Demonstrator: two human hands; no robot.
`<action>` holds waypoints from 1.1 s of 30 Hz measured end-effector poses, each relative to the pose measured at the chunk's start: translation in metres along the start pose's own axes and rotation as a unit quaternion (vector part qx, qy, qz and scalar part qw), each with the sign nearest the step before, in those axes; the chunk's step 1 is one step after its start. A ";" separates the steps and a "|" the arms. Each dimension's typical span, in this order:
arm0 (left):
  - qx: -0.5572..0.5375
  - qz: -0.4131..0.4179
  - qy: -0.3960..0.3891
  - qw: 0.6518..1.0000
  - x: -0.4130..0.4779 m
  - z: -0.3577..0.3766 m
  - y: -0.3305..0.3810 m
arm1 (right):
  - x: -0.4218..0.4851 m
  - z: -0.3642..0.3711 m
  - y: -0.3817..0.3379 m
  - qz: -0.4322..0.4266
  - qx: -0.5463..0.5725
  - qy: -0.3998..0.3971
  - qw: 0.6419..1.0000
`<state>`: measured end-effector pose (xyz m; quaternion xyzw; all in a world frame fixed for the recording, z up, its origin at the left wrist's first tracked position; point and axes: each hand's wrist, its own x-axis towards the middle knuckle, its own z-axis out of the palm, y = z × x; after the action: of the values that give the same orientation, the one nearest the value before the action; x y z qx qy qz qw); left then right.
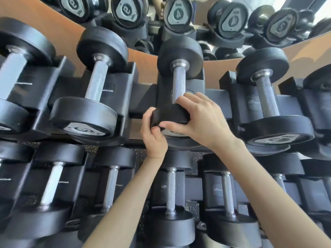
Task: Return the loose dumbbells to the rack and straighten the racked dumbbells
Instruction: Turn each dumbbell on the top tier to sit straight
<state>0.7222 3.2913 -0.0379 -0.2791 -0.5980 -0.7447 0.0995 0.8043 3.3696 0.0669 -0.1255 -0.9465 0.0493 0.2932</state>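
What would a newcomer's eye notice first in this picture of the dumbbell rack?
At the centre, the person's left grip and right grip both clasp the near head of one dumbbell on the upper row of the rack. Behind, a mirror reflects numbered end caps; other dumbbells fill the lower row.

On the dumbbell [180, 54] we saw matt rubber heads, a knurled metal handle [178, 83] (dull grey); the rack [123, 86] looked smooth plastic.

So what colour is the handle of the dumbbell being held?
Silver metal handle on a black-headed dumbbell; the head view shows it.
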 end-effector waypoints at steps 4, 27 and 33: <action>0.020 0.005 -0.079 0.997 0.003 -0.005 -0.002 | -0.014 0.004 0.009 0.055 0.164 0.018 0.985; 0.131 0.049 -0.236 0.962 0.026 -0.017 0.025 | -0.037 0.014 0.013 0.164 0.271 0.063 0.946; 0.406 0.154 -0.333 0.837 0.039 -0.067 0.074 | -0.064 -0.034 0.000 0.152 -0.061 -0.050 0.985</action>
<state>0.7055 3.2152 0.0360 -0.5335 -0.7928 -0.2724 0.1124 0.8747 3.3532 0.0595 -0.2832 -0.9310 0.0422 0.2264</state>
